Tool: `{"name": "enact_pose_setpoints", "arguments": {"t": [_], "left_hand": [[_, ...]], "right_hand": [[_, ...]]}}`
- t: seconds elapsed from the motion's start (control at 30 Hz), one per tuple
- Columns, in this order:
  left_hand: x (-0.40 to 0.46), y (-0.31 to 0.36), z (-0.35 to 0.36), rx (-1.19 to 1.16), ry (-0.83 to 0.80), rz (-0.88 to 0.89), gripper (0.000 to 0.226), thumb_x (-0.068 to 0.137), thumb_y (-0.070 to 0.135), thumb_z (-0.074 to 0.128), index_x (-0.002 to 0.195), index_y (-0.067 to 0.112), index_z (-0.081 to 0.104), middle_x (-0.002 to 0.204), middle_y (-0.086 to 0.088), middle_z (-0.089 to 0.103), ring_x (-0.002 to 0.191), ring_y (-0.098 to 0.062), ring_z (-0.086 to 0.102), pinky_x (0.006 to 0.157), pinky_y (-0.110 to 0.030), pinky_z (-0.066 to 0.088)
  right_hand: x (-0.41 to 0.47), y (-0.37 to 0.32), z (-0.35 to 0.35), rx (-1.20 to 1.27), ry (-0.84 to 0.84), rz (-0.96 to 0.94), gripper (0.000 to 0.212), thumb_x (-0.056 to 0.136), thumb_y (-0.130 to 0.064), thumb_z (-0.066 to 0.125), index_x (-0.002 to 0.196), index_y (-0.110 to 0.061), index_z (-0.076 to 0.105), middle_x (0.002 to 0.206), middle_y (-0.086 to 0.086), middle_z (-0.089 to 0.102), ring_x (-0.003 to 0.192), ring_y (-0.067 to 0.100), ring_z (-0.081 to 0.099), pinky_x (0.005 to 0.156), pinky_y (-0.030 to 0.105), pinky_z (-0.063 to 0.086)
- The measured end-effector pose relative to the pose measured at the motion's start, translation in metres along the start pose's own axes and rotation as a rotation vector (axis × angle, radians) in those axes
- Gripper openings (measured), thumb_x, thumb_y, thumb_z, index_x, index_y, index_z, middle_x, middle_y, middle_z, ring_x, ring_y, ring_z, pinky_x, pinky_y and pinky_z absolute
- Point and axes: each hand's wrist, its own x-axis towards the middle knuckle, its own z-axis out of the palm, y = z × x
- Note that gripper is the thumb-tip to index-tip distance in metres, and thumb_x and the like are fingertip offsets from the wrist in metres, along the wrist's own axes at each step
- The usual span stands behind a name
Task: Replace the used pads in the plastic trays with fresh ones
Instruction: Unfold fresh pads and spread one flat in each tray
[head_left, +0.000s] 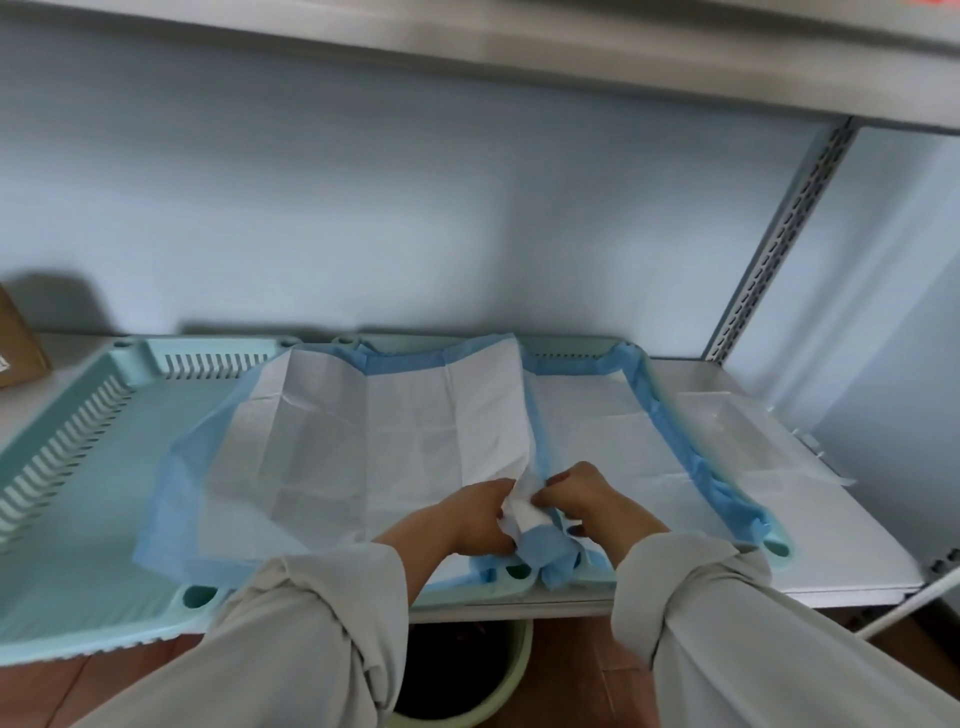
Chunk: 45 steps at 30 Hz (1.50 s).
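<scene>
Two pale green plastic trays stand side by side on a shelf. The left tray shows a bare floor on its left half. A white pad with blue borders lies unfolded across the gap, draped over both trays. Another blue-edged pad lines the right tray. At the near edge, my left hand and my right hand both pinch a bunched fold of the upper pad, where white and blue material gather.
A clear plastic sheet lies on the white shelf right of the trays. A cardboard box sits at far left. A green bin stands on the floor below. A perforated metal upright rises at right.
</scene>
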Motion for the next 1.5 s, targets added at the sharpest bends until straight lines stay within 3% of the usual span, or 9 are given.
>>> {"name": "enact_pose_setpoints", "arguments": {"t": [0.33,0.5,0.67,0.9,1.07,1.2,1.3,1.37,1.5], "left_hand": [[-0.015,-0.039,-0.018,0.08,0.171,-0.244,0.038,0.09,0.025,0.058,0.127,0.024,0.053,0.126,-0.001,0.059,0.113,-0.018,0.058,0.099,-0.029,0.046],[-0.027,-0.011,-0.016,-0.561,0.089,-0.292,0.027,0.096,0.037,0.049,0.106,0.012,0.051,0.061,0.002,0.069,0.045,-0.004,0.06,0.047,-0.017,0.04],[-0.032,0.012,0.005,-1.154,-0.18,-0.39,0.067,0.092,0.064,0.027,0.111,0.006,0.056,0.111,-0.016,0.069,0.1,-0.025,0.068,0.081,-0.032,0.057],[-0.02,-0.009,0.005,-1.837,0.336,-0.442,0.069,0.086,0.057,0.051,0.132,0.007,0.039,0.132,-0.025,0.051,0.112,-0.035,0.058,0.079,-0.042,0.051],[-0.014,-0.038,-0.001,-1.757,0.42,-0.561,0.043,0.09,0.022,0.063,0.124,0.004,0.047,0.089,-0.015,0.055,0.071,-0.028,0.054,0.066,-0.039,0.049],[-0.018,-0.051,0.004,-1.493,0.505,-0.642,0.041,0.089,0.003,0.057,0.128,-0.004,0.05,0.086,-0.014,0.053,0.084,-0.027,0.052,0.079,-0.034,0.042],[-0.022,-0.055,0.0,-1.347,0.576,-0.55,0.036,0.09,-0.001,0.05,0.125,-0.008,0.051,0.108,-0.024,0.058,0.091,-0.025,0.047,0.081,-0.034,0.041],[-0.028,-0.05,-0.01,-1.291,0.678,-0.492,0.016,0.091,0.002,0.052,0.101,-0.007,0.061,0.089,-0.021,0.059,0.078,-0.025,0.05,0.072,-0.033,0.041],[-0.046,-0.029,-0.036,-1.07,0.763,-0.283,0.015,0.091,-0.001,0.046,0.078,0.004,0.052,0.066,-0.006,0.046,0.061,-0.017,0.042,0.059,-0.025,0.037]], "right_hand": [[-0.006,-0.013,-0.026,0.192,0.489,-0.212,0.043,0.088,-0.001,0.052,0.127,-0.019,0.045,0.128,0.012,0.055,0.116,0.03,0.053,0.097,0.037,0.042],[-0.015,-0.008,-0.015,0.158,0.485,-0.188,0.03,0.093,-0.001,0.045,0.104,-0.012,0.07,0.123,0.01,0.063,0.113,0.028,0.057,0.099,0.034,0.044],[-0.027,-0.016,-0.014,0.318,0.494,-0.225,0.029,0.092,-0.003,0.05,0.113,-0.009,0.068,0.126,0.009,0.063,0.118,0.027,0.056,0.102,0.032,0.041],[-0.036,-0.017,-0.031,0.271,0.518,-0.227,0.021,0.091,-0.012,0.055,0.106,-0.006,0.07,0.112,0.012,0.067,0.098,0.028,0.06,0.085,0.031,0.047],[-0.038,0.004,-0.013,0.012,0.159,-0.104,0.023,0.077,-0.005,0.065,0.099,0.002,0.064,0.097,0.02,0.065,0.083,0.031,0.064,0.07,0.038,0.058],[-0.051,0.001,-0.006,-0.393,-0.155,-0.094,0.034,0.08,-0.001,0.066,0.113,0.003,0.06,0.086,0.018,0.065,0.056,0.02,0.063,0.062,0.033,0.055],[-0.058,-0.01,-0.004,-0.685,-0.406,-0.043,0.042,0.081,-0.006,0.068,0.12,0.004,0.056,0.101,0.019,0.071,0.067,0.019,0.069,0.087,0.042,0.056],[-0.059,-0.021,-0.001,-0.81,-0.512,-0.013,0.038,0.083,-0.009,0.068,0.118,0.004,0.059,0.105,0.016,0.07,0.076,0.019,0.069,0.094,0.041,0.052],[-0.064,-0.048,0.014,-0.931,-0.706,-0.009,0.008,0.09,-0.013,0.062,0.092,-0.006,0.066,0.122,0.014,0.064,0.063,0.009,0.069,0.068,0.023,0.057]]}}
